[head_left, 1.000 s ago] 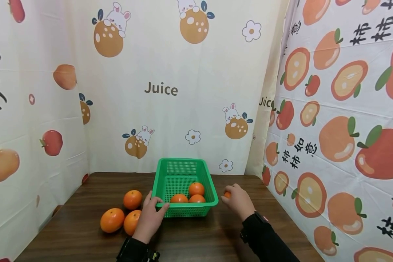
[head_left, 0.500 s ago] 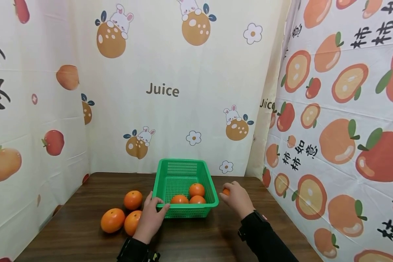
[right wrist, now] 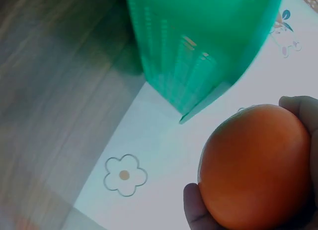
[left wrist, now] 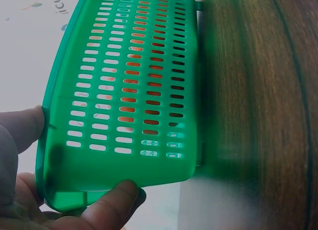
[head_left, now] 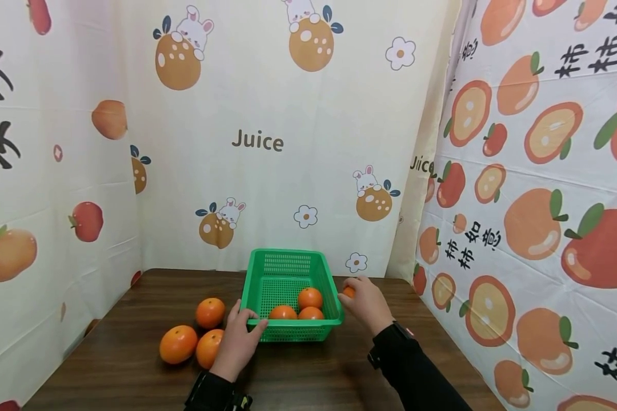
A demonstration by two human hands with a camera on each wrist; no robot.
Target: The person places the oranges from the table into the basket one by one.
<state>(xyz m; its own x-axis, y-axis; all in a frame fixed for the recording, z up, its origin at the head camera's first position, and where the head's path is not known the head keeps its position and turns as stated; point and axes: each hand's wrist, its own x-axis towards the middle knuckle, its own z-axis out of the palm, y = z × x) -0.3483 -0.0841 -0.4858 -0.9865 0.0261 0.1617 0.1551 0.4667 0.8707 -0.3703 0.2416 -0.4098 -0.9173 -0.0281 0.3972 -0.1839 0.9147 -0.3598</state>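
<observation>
A green slotted plastic basket (head_left: 288, 271) stands on the dark wooden table (head_left: 308, 371) with three oranges (head_left: 298, 306) inside. My left hand (head_left: 239, 337) grips its near left corner, thumb over the rim; the left wrist view shows the fingers (left wrist: 112, 202) curled round the basket wall (left wrist: 144, 86). My right hand (head_left: 365, 301) holds an orange (head_left: 348, 291) just right of the basket's right rim, raised off the table. In the right wrist view that orange (right wrist: 256, 165) fills the palm, with the basket (right wrist: 198, 46) above and to the left.
Three more oranges (head_left: 195, 334) lie on the table left of the basket, beside my left hand. Printed fruit-pattern curtains (head_left: 257, 142) close off the back and both sides of the table. The right curtain (head_left: 535, 217) hangs close to my right arm.
My right hand has carried its orange up and to the left, from the table beside the basket to the level of the basket's right rim. The left hand and basket have stayed put.
</observation>
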